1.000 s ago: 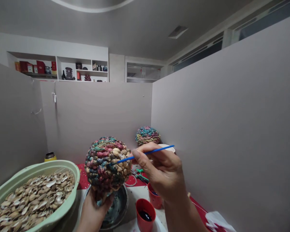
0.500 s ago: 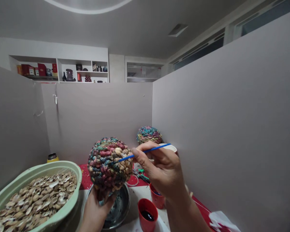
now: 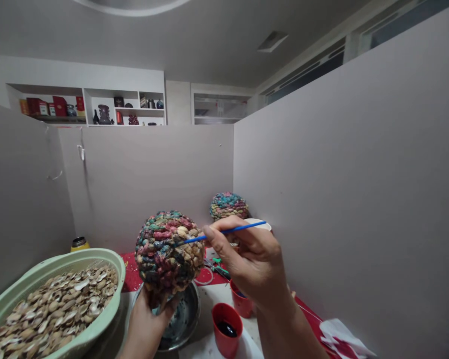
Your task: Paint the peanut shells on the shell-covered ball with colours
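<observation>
A rounded ball covered in peanut shells [image 3: 164, 254] is held up from below by my left hand [image 3: 149, 314], whose fingers wrap its underside. Much of the ball is painted red, green and dark blue; bare tan shells show on its right side. Pinched in my right hand [image 3: 247, 259] is a thin blue paintbrush [image 3: 243, 228], its tip against the shells near the ball's middle. Beneath the ball stands a metal bowl [image 3: 183, 319], partly hidden by my left hand. A red cup [image 3: 227, 331] with dark liquid sits to the right, with a second red cup [image 3: 241, 299] behind it.
At left a green basket [image 3: 114, 264] holds many empty peanut shells. Another painted shell ball [image 3: 229, 205] stands at the back by a white container [image 3: 260, 224]. Green-handled scissors [image 3: 219, 267] lie on the red cloth. A yellow jar [image 3: 80, 243], crumpled tissue [image 3: 340, 334] and grey partitions surround the workspace.
The brush tip has shifted slightly upward on the ball. Both hands keep their grips, and the whole view has moved a little.
</observation>
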`<state>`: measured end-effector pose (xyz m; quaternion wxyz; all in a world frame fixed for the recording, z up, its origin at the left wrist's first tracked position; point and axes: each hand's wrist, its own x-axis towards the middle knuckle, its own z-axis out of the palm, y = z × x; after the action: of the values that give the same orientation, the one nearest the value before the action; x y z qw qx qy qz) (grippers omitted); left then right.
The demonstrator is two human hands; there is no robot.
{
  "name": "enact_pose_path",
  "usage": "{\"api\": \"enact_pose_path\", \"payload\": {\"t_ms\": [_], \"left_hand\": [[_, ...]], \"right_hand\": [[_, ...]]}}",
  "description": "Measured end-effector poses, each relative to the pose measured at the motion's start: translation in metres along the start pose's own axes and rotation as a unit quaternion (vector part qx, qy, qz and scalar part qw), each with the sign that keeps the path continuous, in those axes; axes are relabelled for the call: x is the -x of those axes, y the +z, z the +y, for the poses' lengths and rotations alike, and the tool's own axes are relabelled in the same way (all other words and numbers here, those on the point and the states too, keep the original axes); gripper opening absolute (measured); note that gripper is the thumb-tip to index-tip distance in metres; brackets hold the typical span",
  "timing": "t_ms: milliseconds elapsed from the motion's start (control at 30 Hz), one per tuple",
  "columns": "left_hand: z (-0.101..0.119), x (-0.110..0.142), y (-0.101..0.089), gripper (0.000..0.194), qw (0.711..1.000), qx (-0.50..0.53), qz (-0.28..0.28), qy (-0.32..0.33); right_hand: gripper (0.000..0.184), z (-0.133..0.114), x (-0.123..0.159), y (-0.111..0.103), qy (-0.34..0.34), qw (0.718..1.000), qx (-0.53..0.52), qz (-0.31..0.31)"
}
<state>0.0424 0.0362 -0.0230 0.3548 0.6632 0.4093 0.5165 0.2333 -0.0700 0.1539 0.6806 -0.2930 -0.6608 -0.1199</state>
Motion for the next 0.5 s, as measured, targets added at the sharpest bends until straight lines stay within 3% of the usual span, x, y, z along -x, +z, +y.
{"api": "enact_pose_path", "payload": {"t_ms": [233, 500], "left_hand": [[-0.004, 0.003, 0.002, 0.065, 1.0, 0.028, 0.007, -0.01], [-0.005, 0.003, 0.002, 0.067, 1.0, 0.008, 0.005, -0.008]], "right_hand": [[0.016, 0.003, 0.003, -0.011, 0.05, 0.998, -0.042, 0.026], [0.014, 0.0, 0.004, 0.004, 0.033, 0.997, -0.076, 0.002]]}}
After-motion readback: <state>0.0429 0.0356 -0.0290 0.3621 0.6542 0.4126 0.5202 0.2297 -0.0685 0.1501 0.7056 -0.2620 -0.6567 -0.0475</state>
